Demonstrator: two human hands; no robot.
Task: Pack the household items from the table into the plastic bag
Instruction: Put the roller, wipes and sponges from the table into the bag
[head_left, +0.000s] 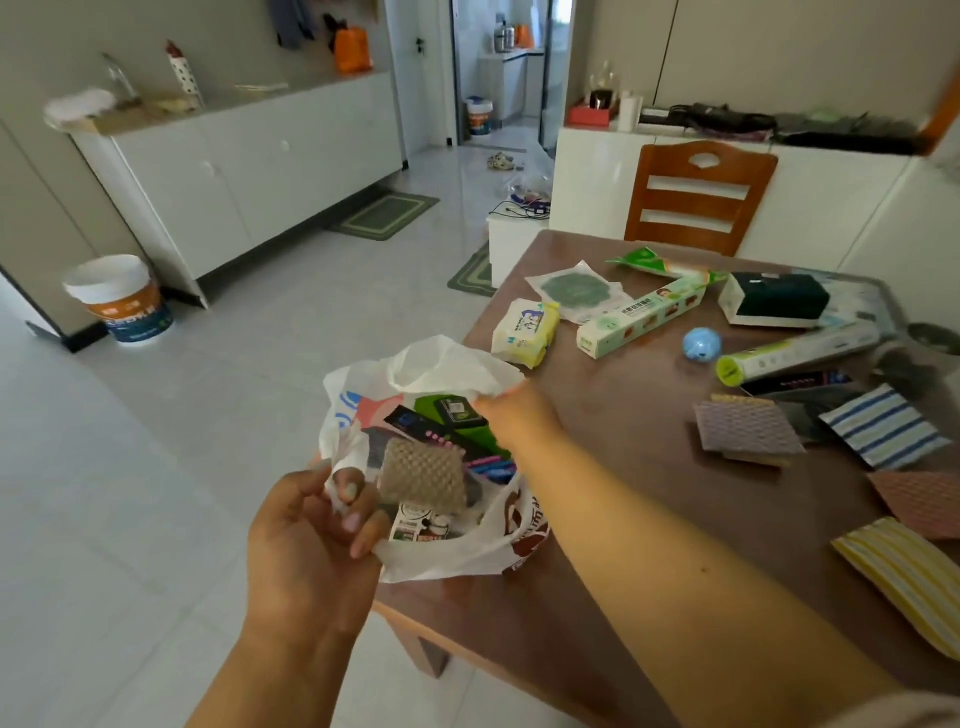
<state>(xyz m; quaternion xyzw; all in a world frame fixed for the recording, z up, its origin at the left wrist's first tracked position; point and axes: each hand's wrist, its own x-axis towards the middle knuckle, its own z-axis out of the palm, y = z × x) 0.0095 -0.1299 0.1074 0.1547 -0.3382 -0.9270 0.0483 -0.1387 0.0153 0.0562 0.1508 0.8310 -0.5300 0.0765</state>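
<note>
the plastic bag (441, 558) sat at the worktop (623, 467) corner; the left hand (311, 535) and right hand (511, 410) each pinched its rim, probably holding the mouth wide for the wipes (524, 332) just beyond the bag.

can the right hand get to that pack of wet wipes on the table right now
Probably not yet. The right hand is pinching the plastic bag rim open. The wet wipes pack lies just beyond it with nothing between, so letting go should free an easy reach.
</note>
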